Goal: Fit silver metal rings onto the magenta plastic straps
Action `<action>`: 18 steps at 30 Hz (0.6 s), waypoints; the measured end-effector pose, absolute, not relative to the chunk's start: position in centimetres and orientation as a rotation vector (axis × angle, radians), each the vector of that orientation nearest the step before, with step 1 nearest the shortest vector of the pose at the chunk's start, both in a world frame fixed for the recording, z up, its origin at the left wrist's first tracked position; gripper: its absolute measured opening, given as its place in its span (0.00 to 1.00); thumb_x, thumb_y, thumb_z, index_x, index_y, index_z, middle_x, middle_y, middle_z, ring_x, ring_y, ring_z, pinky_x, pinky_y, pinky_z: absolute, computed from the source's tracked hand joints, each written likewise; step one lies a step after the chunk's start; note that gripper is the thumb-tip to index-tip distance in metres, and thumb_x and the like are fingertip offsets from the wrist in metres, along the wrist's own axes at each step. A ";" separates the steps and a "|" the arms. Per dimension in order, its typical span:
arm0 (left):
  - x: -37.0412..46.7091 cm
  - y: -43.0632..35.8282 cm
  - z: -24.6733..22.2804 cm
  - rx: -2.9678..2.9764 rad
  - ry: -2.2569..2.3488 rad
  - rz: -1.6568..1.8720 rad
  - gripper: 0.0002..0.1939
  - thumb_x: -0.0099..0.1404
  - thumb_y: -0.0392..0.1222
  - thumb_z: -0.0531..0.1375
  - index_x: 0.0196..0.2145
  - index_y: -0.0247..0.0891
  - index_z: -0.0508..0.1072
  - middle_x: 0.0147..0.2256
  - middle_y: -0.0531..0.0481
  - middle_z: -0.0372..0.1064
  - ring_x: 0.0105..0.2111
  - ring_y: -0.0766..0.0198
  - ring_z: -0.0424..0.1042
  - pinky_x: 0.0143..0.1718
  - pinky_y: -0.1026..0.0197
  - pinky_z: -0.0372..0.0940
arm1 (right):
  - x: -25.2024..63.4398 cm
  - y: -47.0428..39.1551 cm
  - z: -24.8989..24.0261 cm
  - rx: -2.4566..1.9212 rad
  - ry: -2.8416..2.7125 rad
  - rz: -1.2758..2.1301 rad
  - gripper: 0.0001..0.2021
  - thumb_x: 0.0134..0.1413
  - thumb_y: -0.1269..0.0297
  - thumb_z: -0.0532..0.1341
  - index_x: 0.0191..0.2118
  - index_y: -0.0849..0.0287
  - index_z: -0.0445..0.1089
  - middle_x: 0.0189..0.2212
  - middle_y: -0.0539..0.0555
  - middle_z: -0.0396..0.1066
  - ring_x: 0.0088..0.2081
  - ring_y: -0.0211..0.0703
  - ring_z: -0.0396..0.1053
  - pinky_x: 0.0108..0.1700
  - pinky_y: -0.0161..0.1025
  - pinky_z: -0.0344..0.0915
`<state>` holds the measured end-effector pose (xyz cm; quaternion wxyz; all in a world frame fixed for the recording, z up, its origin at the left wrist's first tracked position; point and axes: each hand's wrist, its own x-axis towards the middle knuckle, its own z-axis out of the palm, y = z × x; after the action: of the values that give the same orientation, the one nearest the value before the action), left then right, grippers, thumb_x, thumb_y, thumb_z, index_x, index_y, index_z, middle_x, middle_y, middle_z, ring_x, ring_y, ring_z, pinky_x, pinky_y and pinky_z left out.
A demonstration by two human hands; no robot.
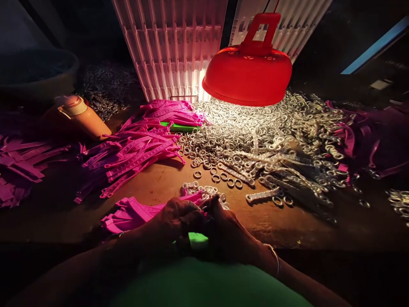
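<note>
My left hand point(180, 217) and my right hand point(225, 226) meet at the table's front edge, fingers bent together. Between them is the end of a pink strap point(194, 197), gripped by my left hand. The fingertips of my right hand are pinched at the strap's end; what they hold is too dark to make out. Under and left of my left hand lies a small bundle of pink straps point(131, 215). Just beyond my fingers sits a small heap of silvery ringed pieces point(191, 186).
A red lamp point(247, 79) hangs over a large pile of metal rings point(271, 128). More pink straps point(137, 153) lie left of it, with a green piece point(182, 127) among them. An orange bottle point(84, 117) and a basin point(38, 85) are at the left. Ribbed panels point(172, 42) stand behind.
</note>
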<state>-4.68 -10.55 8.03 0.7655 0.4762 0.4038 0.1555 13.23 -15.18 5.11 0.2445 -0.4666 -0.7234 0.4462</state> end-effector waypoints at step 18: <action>-4.1 -10.2 6.7 1.383 0.898 0.330 0.20 0.63 0.52 0.55 0.23 0.34 0.68 0.23 0.50 0.60 0.24 0.66 0.59 0.24 0.65 0.53 | 14.5 -13.0 8.4 -1.281 -2.373 1.097 0.08 0.55 0.70 0.56 0.42 0.60 0.60 0.21 0.44 0.61 0.20 0.32 0.53 0.23 0.31 0.48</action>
<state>-4.11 -10.24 6.68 0.6670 0.6128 0.3978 0.1463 14.45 -13.01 8.39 0.1151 -0.4371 -0.8097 0.3743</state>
